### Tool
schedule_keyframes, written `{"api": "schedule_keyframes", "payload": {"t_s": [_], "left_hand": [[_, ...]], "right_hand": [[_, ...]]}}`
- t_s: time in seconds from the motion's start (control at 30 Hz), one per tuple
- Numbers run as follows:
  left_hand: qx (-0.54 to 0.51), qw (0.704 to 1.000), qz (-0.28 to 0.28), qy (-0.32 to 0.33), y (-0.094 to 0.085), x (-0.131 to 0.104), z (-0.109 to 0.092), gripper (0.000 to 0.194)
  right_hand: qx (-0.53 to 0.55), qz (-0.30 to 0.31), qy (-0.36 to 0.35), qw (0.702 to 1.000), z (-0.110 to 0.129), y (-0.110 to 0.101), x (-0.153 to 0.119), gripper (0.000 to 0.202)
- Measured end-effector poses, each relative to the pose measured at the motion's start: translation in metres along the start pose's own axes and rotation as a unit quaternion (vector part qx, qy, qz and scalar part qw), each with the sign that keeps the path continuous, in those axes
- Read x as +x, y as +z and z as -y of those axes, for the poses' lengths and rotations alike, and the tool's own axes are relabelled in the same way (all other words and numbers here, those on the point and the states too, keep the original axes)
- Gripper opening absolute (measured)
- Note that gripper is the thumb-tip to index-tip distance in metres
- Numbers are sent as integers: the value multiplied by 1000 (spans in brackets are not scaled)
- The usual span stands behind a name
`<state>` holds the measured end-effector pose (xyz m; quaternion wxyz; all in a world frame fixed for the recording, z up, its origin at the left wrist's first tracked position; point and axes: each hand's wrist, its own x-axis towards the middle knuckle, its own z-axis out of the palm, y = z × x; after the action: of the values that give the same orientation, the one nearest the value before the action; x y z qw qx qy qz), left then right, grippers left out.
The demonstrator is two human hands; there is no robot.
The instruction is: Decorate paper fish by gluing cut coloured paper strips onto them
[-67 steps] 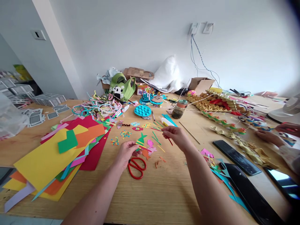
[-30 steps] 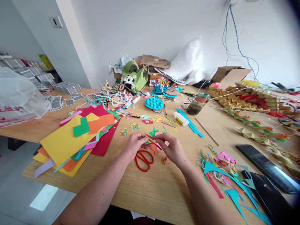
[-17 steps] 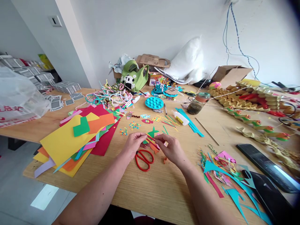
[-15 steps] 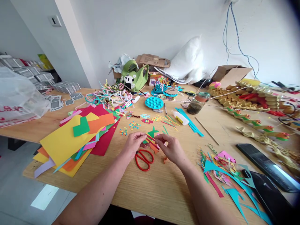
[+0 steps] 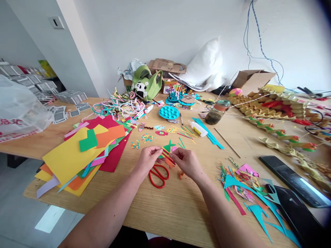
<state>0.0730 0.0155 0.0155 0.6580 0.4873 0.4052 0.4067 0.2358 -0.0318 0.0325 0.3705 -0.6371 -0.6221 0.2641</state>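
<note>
Between my two hands are narrow red and yellow paper strips (image 5: 168, 155). My left hand (image 5: 150, 157) pinches their left end between thumb and fingers. At the other end, my right hand (image 5: 187, 161) is closed on the strips with its fingertips. Beneath them on the table lie a green paper cut-out (image 5: 169, 146) and an orange paper piece (image 5: 170, 163), both partly covered. Red-handled scissors (image 5: 158, 176) rest just below my left hand, their blades hidden. Small paper fish (image 5: 161, 133) and tiny coloured paper bits (image 5: 147, 138) lie farther off.
Stacked coloured paper (image 5: 69, 151) covers the left. A glue bottle (image 5: 198, 128), blue strips (image 5: 209, 133), a wooden stick (image 5: 227, 142) and a glass jar (image 5: 217, 112) lie beyond my right hand. Paper scraps (image 5: 245, 182) and phones (image 5: 292, 179) sit at right.
My hands still hold the strips in almost the same place. The right fingers have shifted slightly along them, and the camera view has moved a little.
</note>
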Motion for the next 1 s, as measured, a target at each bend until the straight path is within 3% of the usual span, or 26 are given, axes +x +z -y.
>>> {"api": "schedule_keyframes", "payload": {"t_s": [1.0], "left_hand": [[-45, 999, 2, -31, 0, 1, -1, 33]], "right_hand": [[26, 4, 2, 1000, 0, 1, 0, 31]]}}
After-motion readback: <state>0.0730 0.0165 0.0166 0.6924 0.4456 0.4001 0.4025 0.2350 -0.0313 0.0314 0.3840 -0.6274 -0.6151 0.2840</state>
